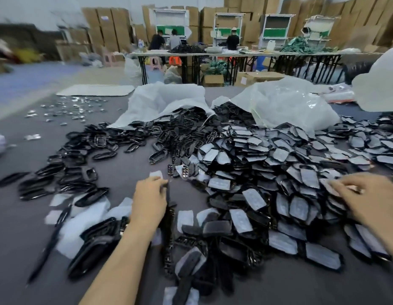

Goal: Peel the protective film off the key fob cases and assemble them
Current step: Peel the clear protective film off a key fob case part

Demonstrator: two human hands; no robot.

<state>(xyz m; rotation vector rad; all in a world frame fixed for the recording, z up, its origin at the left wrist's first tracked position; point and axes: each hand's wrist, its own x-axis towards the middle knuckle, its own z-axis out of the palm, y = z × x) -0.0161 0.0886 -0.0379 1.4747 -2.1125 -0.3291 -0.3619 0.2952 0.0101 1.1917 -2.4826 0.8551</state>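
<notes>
My left hand (149,201) is closed on a thin black key fob case (168,195) held edge-on over the grey table (129,172). A small white film piece (156,174) sits at its fingertips; whether it is held is unclear. My right hand (367,199) lies palm-down on the big pile of film-covered case halves (268,172), fingers curled onto one; blur hides whether it grips. Black open frame halves (98,148) spread to the left. More cases (197,249) lie between my arms.
Peeled white films (81,223) lie at the near left. Two white sacks (169,100) (285,104) spill parts at the back of the table. Small shiny pieces (68,108) are scattered far left. Behind, several people work at long tables (235,54) before stacked cardboard boxes.
</notes>
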